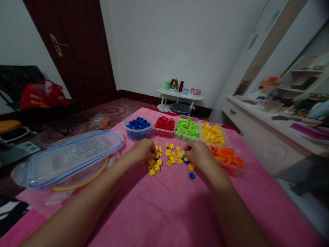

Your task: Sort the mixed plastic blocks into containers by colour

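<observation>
A: Where are your hands?
B: My left hand [144, 150] is curled, fingertips in the loose yellow pieces [171, 158] on the pink worktop [167, 206]. My right hand [202, 155] is curled at that pile's other edge, by a blue ring [186, 161]. I cannot tell whether either grips anything.
A: And the tubs [138, 134]?
B: Just behind the pile.

Left hand [144, 149] and right hand [199, 155] touch yellow pieces [171, 158] on pink cloth [164, 206].
</observation>
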Motion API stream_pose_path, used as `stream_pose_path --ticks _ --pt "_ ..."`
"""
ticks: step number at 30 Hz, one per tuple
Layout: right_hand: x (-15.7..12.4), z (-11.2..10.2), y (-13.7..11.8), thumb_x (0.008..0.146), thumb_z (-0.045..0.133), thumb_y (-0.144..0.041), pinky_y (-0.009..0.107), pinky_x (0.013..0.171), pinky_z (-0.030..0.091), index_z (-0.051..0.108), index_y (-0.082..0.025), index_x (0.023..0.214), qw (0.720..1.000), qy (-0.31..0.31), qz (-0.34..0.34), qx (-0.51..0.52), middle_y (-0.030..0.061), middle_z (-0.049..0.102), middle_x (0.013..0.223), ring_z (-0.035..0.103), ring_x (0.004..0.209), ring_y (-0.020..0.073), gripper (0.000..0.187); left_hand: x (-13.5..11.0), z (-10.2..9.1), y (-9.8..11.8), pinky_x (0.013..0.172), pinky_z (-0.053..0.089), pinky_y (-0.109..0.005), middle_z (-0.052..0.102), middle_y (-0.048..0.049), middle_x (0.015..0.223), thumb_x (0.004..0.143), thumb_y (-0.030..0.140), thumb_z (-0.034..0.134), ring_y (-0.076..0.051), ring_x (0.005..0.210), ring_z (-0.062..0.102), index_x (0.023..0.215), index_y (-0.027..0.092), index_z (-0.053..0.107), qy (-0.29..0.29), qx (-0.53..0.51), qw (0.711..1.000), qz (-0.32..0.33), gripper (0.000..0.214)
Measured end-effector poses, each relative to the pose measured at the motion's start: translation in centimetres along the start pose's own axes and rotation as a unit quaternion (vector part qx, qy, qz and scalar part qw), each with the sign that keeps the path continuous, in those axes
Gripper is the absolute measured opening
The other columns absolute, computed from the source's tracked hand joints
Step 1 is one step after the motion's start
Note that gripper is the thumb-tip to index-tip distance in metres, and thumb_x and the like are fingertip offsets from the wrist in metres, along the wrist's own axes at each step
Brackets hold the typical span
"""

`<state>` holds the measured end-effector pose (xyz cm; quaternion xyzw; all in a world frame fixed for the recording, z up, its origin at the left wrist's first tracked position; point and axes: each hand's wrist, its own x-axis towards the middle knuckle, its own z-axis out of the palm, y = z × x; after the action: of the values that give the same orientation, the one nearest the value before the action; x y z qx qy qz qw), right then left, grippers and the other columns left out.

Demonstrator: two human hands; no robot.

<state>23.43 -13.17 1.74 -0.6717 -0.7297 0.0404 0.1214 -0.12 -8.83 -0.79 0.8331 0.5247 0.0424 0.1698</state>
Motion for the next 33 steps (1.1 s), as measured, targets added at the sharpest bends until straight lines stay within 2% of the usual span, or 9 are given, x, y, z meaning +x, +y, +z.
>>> stream_pose_path --ticks 5,9,15,18,22,26,29,31,33 --pt "-0.3 2.9 -0.9 0.078 0.053 -0.011 0.03 0.069 0.044 0.069 -0.017 0.093 0.99 -0.051 0.038 -0.124 0.0129 0.07 0.098 0.065 0.094 0.0262 0.022 -0.7 -0.1 1.0 0.05 0.032 -0.023 0.073 -0.0019 0.077 0.066 0.029 0.065 -0.016 0.065 0.062 0.081 0.024 0.075 0.012 0.052 0.999 0.011 0.019" --pt "-0.3 3.7 -0.7 0.081 0.052 -0.016 0.031 0.073 0.045 0.065 -0.017 0.103 0.99 -0.053 0.032 -0.127 0.0134 0.069 0.104 0.064 0.097 0.0261 0.025 -1.0 0.5 2.1 0.053 0.034 -0.024 0.072 -0.002 0.08 0.064 0.026 0.066 -0.018 0.07 0.063 0.081 0.026 0.074 0.016 0.069 0.997 0.036 0.019" --pt "-0.3 2.4 -0.8 0.079 0.055 -0.022 0.027 0.07 0.042 0.062 -0.02 0.11 0.999 -0.01 0.024 -0.03 0.0082 0.071 0.098 0.064 0.092 0.0213 0.032 -1.2 1.0 2.8 0.056 0.037 -0.025 0.072 -0.0042 0.082 0.063 0.021 0.065 -0.021 0.074 0.064 0.081 0.025 0.074 0.026 0.084 0.996 0.027 0.02" --pt "-0.4 0.7 -0.4 0.081 0.051 -0.026 0.026 0.063 0.041 0.069 -0.022 0.094 1.0 -0.002 0.016 -0.012 0.006 0.071 0.087 0.065 0.08 0.0189 0.023 -1.2 0.7 2.7 0.056 0.038 -0.025 0.072 -0.0049 0.083 0.062 0.021 0.067 -0.021 0.074 0.064 0.084 0.024 0.074 0.018 0.081 0.996 0.015 0.023" --pt "-0.7 -0.9 -0.1 0.079 0.054 -0.028 0.028 0.058 0.04 0.071 -0.02 0.075 0.994 -0.046 0.044 -0.085 0.0089 0.071 0.081 0.066 0.076 0.0225 0.019 -1.0 1.1 2.5 0.055 0.038 -0.025 0.072 -0.0052 0.082 0.062 0.021 0.066 -0.022 0.074 0.064 0.083 0.025 0.074 0.012 0.082 0.996 0.02 0.023" --pt "-0.8 -0.1 -0.7 0.073 0.061 -0.024 0.031 0.063 0.046 0.072 -0.016 0.086 0.98 -0.105 0.081 -0.146 0.0152 0.071 0.092 0.067 0.086 0.0274 0.018 -0.9 1.7 2.4 0.051 0.035 -0.025 0.072 -0.0056 0.078 0.062 0.022 0.064 -0.021 0.069 0.064 0.08 0.025 0.074 -0.004 0.072 0.996 0.047 0.021" --pt "-0.6 1.1 -1.2 0.074 0.062 -0.019 0.03 0.069 0.048 0.071 -0.014 0.097 0.975 -0.109 0.088 -0.171 0.0186 0.07 0.1 0.066 0.094 0.027 0.025 -1.0 1.1 2.2 0.05 0.034 -0.024 0.072 -0.0056 0.076 0.063 0.019 0.063 -0.02 0.065 0.063 0.078 0.024 0.075 -0.016 0.056 0.997 0.049 0.02" --pt "-0.5 1.7 -1.4 0.074 0.063 -0.019 0.029 0.071 0.048 0.07 -0.014 0.099 0.976 -0.1 0.086 -0.174 0.0188 0.07 0.102 0.066 0.096 0.0257 0.026 -1.0 0.2 1.8 0.052 0.035 -0.023 0.073 -0.0051 0.077 0.065 0.019 0.062 -0.018 0.066 0.063 0.079 0.024 0.075 0.0 0.035 0.999 0.026 0.02" --pt "-0.4 2.0 -1.5 0.075 0.063 -0.019 0.029 0.073 0.048 0.07 -0.015 0.1 0.976 -0.097 0.086 -0.173 0.0187 0.07 0.103 0.066 0.097 0.0258 0.026 -0.8 -0.5 1.3 0.056 0.038 -0.023 0.073 -0.0052 0.083 0.07 0.02 0.058 -0.018 0.07 0.064 0.085 0.023 0.075 0.047 0.023 0.999 -0.013 0.023"
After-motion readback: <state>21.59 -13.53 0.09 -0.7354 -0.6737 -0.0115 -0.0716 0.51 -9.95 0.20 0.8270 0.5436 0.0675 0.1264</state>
